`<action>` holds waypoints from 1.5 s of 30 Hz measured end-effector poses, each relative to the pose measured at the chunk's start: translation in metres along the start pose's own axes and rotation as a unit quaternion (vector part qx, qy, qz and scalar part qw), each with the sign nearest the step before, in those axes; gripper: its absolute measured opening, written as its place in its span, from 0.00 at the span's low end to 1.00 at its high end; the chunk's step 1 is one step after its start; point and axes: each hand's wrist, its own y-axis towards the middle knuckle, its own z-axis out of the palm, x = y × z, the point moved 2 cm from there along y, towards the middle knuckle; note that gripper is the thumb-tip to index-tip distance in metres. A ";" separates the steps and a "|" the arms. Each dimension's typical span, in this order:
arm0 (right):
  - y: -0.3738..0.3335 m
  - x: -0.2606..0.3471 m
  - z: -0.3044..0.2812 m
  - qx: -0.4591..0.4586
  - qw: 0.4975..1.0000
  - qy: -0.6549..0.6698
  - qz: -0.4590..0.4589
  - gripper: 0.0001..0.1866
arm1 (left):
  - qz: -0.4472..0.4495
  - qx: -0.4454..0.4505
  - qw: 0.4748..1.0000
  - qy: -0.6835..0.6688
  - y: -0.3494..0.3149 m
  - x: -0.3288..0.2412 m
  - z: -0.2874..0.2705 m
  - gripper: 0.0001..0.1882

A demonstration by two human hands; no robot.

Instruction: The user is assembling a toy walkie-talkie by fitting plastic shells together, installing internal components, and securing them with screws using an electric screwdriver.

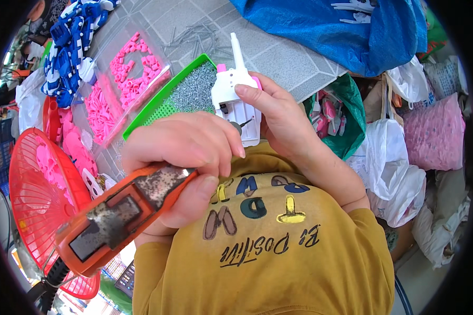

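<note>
My left hand [186, 144] is closed round an orange and dark-grey powered screwdriver [123, 212], its worn body reaching toward the lower left. The thin dark bit [245, 124] meets the open face of a white plastic toy part [231, 86]. This part has a long narrow white spout at the far end and pink bits at its sides. My right hand [278, 107] grips it from the right, thumb on top and fingers mostly hidden behind. Just left of the part lies a green tray [157, 107] of small silver screws [192, 89].
A clear box [163, 73] of small pink parts stands left of the green tray. Clear sticks [194, 37] lie behind. Blue-and-white parts [68, 58] pile at far left, above a red basket [42, 194]. Right are a blue sheet [320, 31], a green bag [352, 123] and white bags [386, 157].
</note>
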 end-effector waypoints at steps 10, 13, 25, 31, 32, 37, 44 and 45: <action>0.001 -0.002 0.001 -0.011 1.000 0.003 -0.004 0.19 | -0.009 -0.004 1.000 0.002 -0.002 0.005 0.002 0.15; 0.000 -0.001 0.000 -0.008 1.000 0.006 -0.004 0.19 | -0.018 -0.027 0.999 0.010 -0.003 0.005 0.004 0.15; 0.000 0.000 0.001 -0.007 1.000 0.005 0.000 0.18 | 0.011 -0.014 1.000 0.023 -0.002 0.003 0.002 0.14; 0.000 0.000 0.001 -0.010 1.000 0.003 -0.004 0.18 | 0.007 0.008 1.000 0.019 -0.002 0.006 0.002 0.15; 0.000 0.000 0.001 -0.009 1.000 0.003 -0.003 0.18 | 0.008 0.007 1.000 0.022 -0.003 0.005 0.001 0.15; 0.000 0.001 0.003 -0.016 1.000 0.010 -0.003 0.19 | -0.001 0.007 1.000 0.011 -0.003 0.004 0.000 0.15; 0.000 -0.001 0.000 -0.007 1.000 0.000 -0.003 0.18 | -0.012 -0.011 1.000 0.003 -0.004 0.005 0.004 0.15; 0.000 -0.001 0.001 -0.006 1.000 0.000 -0.003 0.18 | -0.018 -0.015 1.000 0.004 -0.003 0.006 0.004 0.15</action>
